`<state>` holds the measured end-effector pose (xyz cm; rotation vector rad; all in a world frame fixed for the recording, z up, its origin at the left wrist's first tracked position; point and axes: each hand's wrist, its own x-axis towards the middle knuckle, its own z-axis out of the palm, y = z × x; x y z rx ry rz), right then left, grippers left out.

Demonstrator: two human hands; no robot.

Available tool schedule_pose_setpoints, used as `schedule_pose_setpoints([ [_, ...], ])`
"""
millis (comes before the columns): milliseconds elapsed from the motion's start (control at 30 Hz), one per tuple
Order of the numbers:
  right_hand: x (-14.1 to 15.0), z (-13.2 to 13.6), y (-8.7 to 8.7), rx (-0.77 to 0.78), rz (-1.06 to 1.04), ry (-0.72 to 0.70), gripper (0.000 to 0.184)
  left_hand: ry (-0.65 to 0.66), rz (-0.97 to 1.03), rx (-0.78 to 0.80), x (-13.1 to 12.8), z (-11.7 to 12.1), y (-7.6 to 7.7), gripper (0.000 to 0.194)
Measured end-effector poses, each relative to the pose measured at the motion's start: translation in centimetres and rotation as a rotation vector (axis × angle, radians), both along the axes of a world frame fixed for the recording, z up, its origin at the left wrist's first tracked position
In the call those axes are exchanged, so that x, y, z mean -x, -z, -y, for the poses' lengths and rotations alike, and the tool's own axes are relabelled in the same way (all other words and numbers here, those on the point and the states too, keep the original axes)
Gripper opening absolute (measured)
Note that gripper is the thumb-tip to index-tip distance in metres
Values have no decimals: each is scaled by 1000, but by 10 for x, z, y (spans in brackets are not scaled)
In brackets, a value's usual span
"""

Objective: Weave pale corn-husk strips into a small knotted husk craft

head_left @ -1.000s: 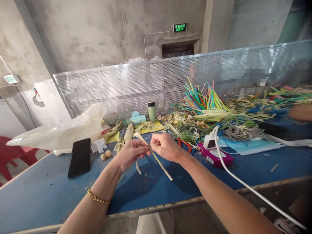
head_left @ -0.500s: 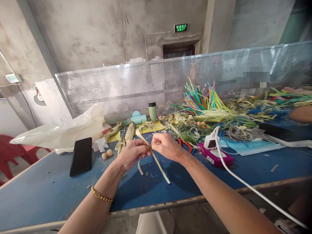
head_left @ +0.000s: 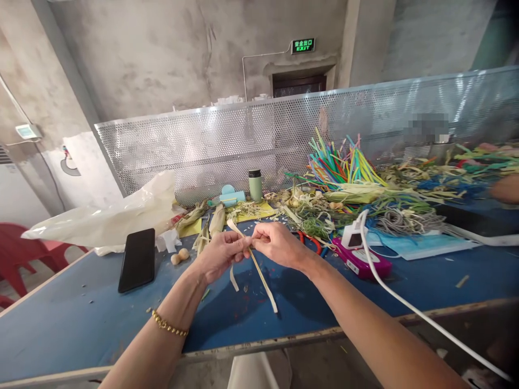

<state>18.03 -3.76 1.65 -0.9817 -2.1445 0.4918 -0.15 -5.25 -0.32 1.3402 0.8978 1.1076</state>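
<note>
A pale strip of corn husk (head_left: 265,282) runs between my hands, its long end slanting down toward the table and a short end sticking up behind my fingers. My left hand (head_left: 222,253) pinches it between thumb and fingers. Right beside it, my right hand (head_left: 275,244) has its fingertips pinched at the same spot on the strip; the exact contact is partly hidden. A narrow curled husk piece (head_left: 234,279) hangs or lies just below my left hand. Behind it lies a dried corn husk (head_left: 218,219).
A black phone (head_left: 137,260) and small wooden beads (head_left: 180,256) lie left. Behind stand a green bottle (head_left: 255,185) and colourful pipe cleaners (head_left: 344,162). To the right are red-handled scissors (head_left: 312,241), a magenta power strip (head_left: 363,261), a white cable (head_left: 389,297) and another person's hand (head_left: 505,189).
The lower end of the husk strip has swung a little to the left and down. Both hands keep nearly the same place and grip. The view has shifted slightly.
</note>
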Motion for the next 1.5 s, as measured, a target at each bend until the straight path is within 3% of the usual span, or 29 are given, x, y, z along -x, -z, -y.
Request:
schedule_pose_setpoints([
  [233,2,1,0,24,24,23,18,14,-66,-4,2,0,2,39],
  [667,0,0,1,98,-35,5,14,-2,-23,10,1,0,2,36],
  [933,-2,-4,2,67,-21,-15,15,53,22,26,7,0,0,46],
  [1333,3,-7,5,17,7,39,17,-81,-139,-85,4,-2,1,34],
  [1500,4,-8,7,83,-39,40,14,-137,-117,-113,2,-3,1,26],
])
